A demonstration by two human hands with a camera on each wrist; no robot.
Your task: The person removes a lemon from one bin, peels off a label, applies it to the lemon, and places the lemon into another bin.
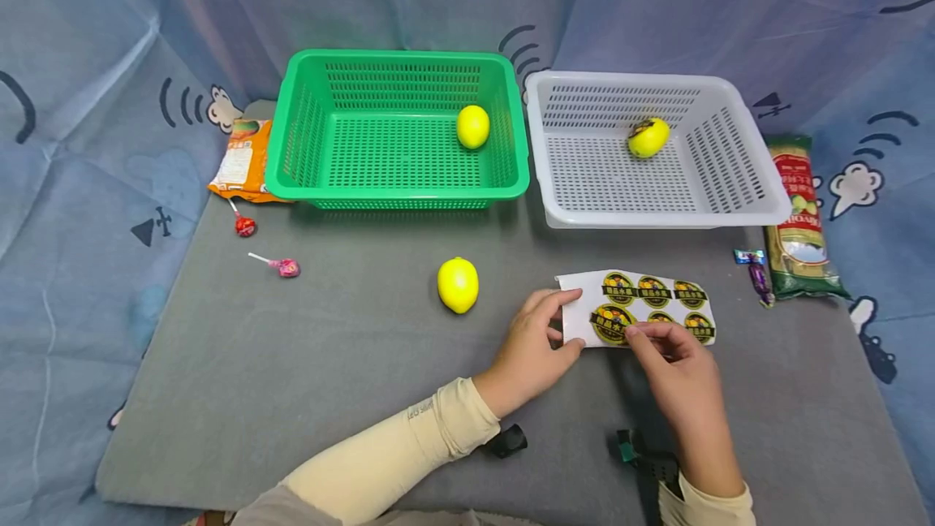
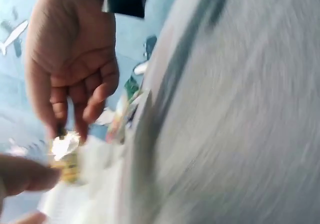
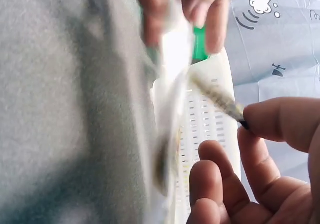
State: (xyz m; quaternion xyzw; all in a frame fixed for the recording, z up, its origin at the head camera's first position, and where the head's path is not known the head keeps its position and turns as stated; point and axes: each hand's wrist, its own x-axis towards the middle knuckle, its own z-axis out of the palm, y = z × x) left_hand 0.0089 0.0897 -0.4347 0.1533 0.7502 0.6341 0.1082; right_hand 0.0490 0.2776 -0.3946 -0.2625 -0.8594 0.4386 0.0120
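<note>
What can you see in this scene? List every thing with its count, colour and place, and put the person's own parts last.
green basket: 1, green, back centre
white basket: 1, white, back right
lemons: 3, yellow; one per basket, one on mat
sticker sheet: 1, white, round dark-yellow stickers, front
lollipops: 2, red and pink, left
snack packet: 1, orange, left of green basket
long packet: 1, green-red, right
wrapped sweets: 2, blue and purple, right
left hand: holds sheet's edge
right hand: fingers pinch a sticker

We count three lemons (image 1: 458, 285), two baskets (image 1: 398, 130), two lollipops (image 1: 286, 267), one sticker sheet (image 1: 643, 308) with six stickers, two snack packets (image 1: 799, 222), one wrapped candy (image 1: 760, 278) and two hands (image 1: 532, 347).
</note>
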